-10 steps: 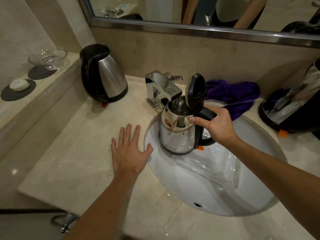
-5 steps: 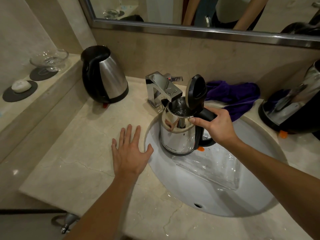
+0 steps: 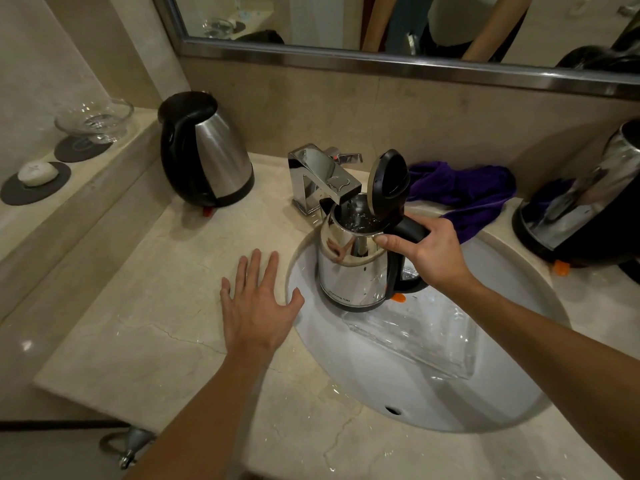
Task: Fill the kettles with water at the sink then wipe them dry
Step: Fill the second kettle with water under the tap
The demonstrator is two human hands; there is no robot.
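The steel kettle [image 3: 353, 265] is hanging upright over the white sink [image 3: 450, 393], its black lid [image 3: 388, 178] standing open under the square chrome tap [image 3: 323, 176], water showing inside. The right hand [image 3: 433, 252] is gripping its black handle, forefinger lying along the rim. The left hand [image 3: 258, 303] is lying flat, fingers spread, on the cracked beige marble counter [image 3: 145, 323], thumb at the basin's edge. A second kettle [image 3: 204, 150] is standing well apart at the left, a third [image 3: 585, 209] at the right, and a purple cloth [image 3: 464, 192] is lying bunched behind the basin.
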